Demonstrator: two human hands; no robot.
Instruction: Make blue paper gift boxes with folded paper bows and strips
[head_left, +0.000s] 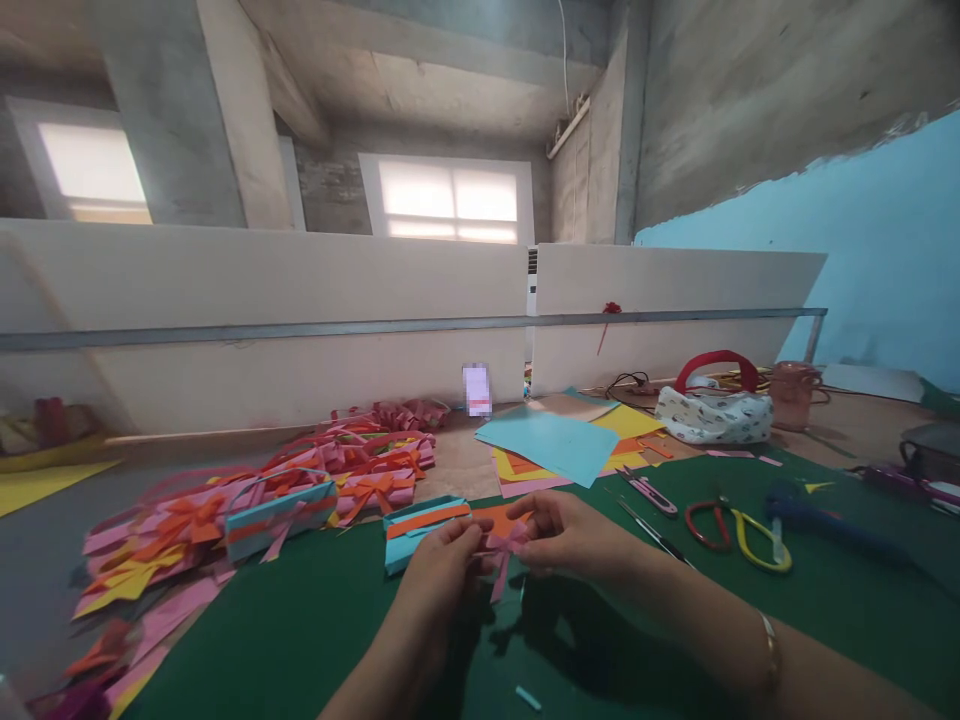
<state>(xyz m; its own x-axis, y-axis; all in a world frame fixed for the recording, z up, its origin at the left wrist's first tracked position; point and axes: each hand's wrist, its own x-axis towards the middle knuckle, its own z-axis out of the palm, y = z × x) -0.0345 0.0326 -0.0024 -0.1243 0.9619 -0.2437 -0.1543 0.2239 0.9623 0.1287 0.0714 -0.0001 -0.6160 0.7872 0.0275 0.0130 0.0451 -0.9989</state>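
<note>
Between my two hands is a pink paper bow (507, 540) with a tail hanging down. My left hand (450, 555) pinches its left side, and my right hand (559, 535), with a bangle on that wrist, pinches its right side. Just behind my left fingers lies a light blue folded paper bag (424, 530) with an orange band across it. A piece of orange paper (495, 517) shows behind the bow, partly hidden by my fingers. On the green mat (315, 640) near me rests a small light blue paper scrap (528, 697).
Finished-looking paper bags with bows (375, 490) are heaped at left. Coloured paper sheets (555, 440) lie behind my hands. To the right are a pink cutter (649, 492), a pointed tool (656, 532), red-and-yellow-handled scissors (754, 545), a glue gun (832, 525) and a white cloth basket (712, 415).
</note>
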